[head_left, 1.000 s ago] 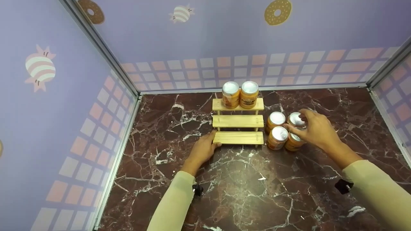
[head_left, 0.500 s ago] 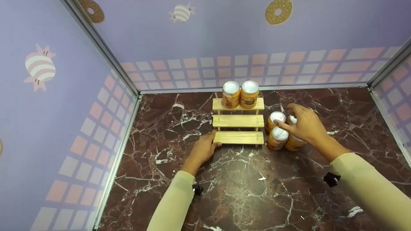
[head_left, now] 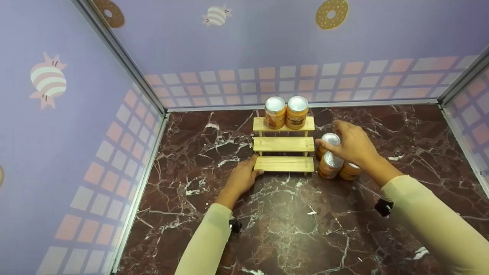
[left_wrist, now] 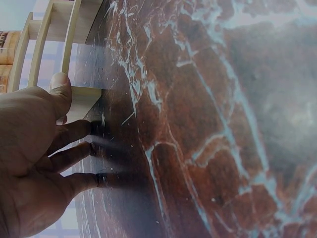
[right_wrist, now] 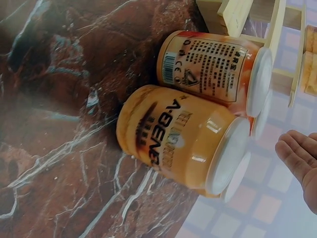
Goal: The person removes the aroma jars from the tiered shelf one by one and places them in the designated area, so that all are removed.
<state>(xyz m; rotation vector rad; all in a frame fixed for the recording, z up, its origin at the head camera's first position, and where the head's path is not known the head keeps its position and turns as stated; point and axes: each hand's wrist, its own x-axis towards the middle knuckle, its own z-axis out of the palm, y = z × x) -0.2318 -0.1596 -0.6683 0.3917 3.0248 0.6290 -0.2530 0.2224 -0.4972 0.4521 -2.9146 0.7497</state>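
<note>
Four orange cylindrical cans with silvery lids (right_wrist: 173, 134) stood beside the stepped pale-wood rack (head_left: 283, 144); the right hand (head_left: 353, 143), fingers loose and empty, had shifted leftward above them, lifting none; the left hand (head_left: 241, 176) pinched the rack.

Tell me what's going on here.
A person's left hand holds the left end of the lowest step of a pale wooden three-step rack. Their right hand hovers, holding nothing, over four cylindrical orange cans with silver lids standing clustered on the dark red marbled table beside the rack. Two matching cans stand side by side on the top step.
</note>
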